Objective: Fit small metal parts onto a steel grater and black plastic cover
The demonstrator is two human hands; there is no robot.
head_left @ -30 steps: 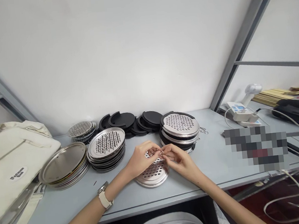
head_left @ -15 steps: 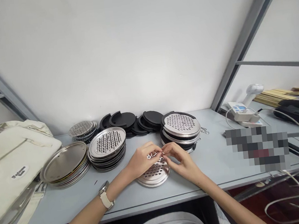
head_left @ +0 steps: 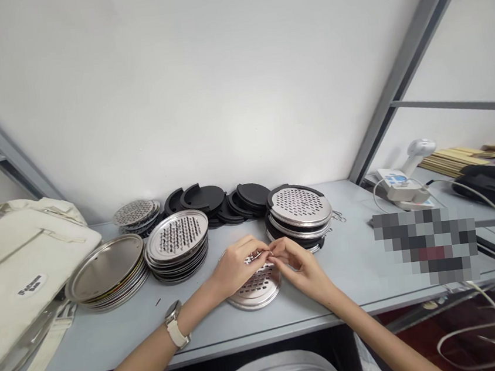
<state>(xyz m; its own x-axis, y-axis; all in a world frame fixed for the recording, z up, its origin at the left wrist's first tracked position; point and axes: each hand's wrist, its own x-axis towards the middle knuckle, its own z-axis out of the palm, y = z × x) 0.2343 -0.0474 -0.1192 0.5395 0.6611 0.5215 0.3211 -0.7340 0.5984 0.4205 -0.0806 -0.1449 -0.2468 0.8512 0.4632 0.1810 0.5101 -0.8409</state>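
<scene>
In front of me on the table lies a round metal grater disc [head_left: 256,298] with rows of slots, partly covered by my hands. Over its far edge, the fingertips of my left hand [head_left: 240,264] and my right hand [head_left: 301,269] meet in a pinch. A thin, shiny metal wire piece [head_left: 258,256] shows between them; its exact form is mostly hidden by the fingers. Just beyond my right hand stands a stack of grater discs in black holders [head_left: 301,206], with wire loops [head_left: 338,216] sticking out at its right side.
Left of my hands are a stack of grater discs [head_left: 177,235] and a stack of plain metal discs [head_left: 108,270]. Black round holders [head_left: 204,198] and small perforated discs [head_left: 134,213] sit by the wall. A cream bag [head_left: 31,273] lies far left; a scanner stand [head_left: 407,186] is right.
Both hands stay pinched together above the grater disc, with only slight finger movement. The stacks have not moved.
</scene>
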